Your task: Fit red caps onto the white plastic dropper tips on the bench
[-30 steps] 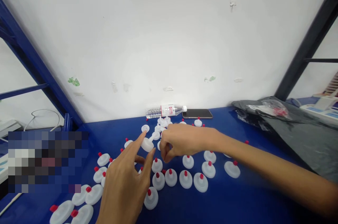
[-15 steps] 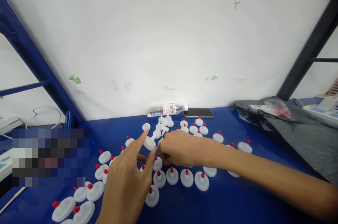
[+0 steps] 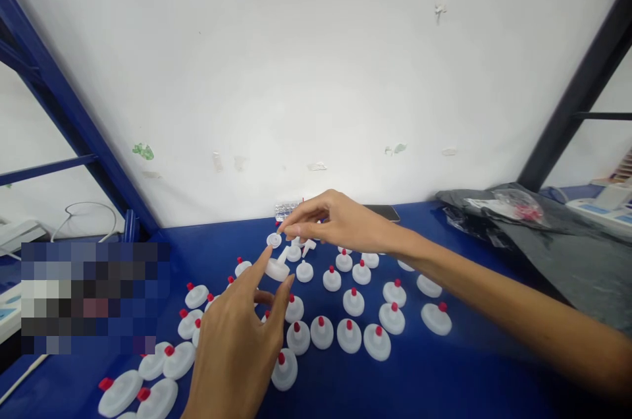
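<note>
My left hand (image 3: 232, 346) is low in the middle, with forefinger and thumb closed on a white plastic disc with a stem (image 3: 276, 268), held just above the blue tabletop (image 3: 444, 373). My right hand (image 3: 340, 224) reaches across to the back. Its fingertips are pinched together right beside a small white disc without a cap (image 3: 273, 240) and a cluster of uncapped white pieces (image 3: 296, 251). Whether the pinch holds anything is hidden. Several white discs with red caps (image 3: 349, 335) lie in rows under and between my hands.
More red-capped discs (image 3: 148, 392) lie at the lower left. A clear water bottle (image 3: 284, 209) and a dark phone (image 3: 388, 211) lie by the white wall, partly behind my right hand. At the right are a grey plastic sheet (image 3: 553, 254) and a clear bag of red caps (image 3: 518, 207).
My right hand has lifted away from my left hand's disc and moved back and up toward the uncapped pieces by the wall. Rows of capped discs it covered now show. My left hand has barely moved.
</note>
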Tool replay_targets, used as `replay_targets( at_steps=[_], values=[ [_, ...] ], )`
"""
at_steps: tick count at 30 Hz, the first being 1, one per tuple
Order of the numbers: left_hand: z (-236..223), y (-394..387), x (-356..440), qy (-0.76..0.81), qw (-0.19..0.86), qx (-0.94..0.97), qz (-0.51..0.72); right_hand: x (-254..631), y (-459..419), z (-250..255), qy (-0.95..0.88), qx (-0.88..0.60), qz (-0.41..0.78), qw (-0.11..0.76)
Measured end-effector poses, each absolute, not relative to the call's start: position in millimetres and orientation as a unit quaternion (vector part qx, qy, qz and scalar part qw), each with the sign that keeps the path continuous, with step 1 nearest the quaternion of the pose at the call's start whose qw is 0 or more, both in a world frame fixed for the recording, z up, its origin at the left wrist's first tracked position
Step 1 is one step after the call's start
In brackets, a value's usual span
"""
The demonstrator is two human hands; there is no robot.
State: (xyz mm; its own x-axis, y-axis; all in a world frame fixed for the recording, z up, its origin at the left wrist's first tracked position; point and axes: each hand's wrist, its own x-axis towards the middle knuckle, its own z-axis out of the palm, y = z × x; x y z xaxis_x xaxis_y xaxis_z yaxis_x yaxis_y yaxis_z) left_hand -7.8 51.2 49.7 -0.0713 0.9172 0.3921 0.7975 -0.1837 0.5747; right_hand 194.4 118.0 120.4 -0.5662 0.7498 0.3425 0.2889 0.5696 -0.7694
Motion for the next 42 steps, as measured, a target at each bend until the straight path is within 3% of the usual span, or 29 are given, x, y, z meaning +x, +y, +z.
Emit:
replay_targets(
  at_steps=[4, 15, 21, 25, 31, 42],
  values=[
    [49, 54, -11, 0.622, 0.082, 0.682, 0.375, 190, 115, 116, -0.784, -0.306, 0.419, 0.34],
    [53, 51, -11, 0.609, 0.044, 0.668, 0.427, 181, 116, 110, -0.739, -0.271, 0.497, 0.366],
    [55, 50, -5, 0.613, 0.037, 0.678, 0.404, 191, 118, 121, -0.762, -0.276, 0.46, 0.362],
    [60, 46, -2, 0.608, 0.063, 0.677, 0.409, 206, 128, 126, -0.795, -0.354, 0.349, 0.347],
    [61, 44, -1, 0.598, 0.068, 0.685, 0.409, 215, 154, 95, -0.841, -0.473, 0.15, 0.215],
    [58, 48, -2, 0.589, 0.061, 0.7, 0.399, 230, 164, 83, -0.868, -0.453, 0.188, 0.078]
  ],
)
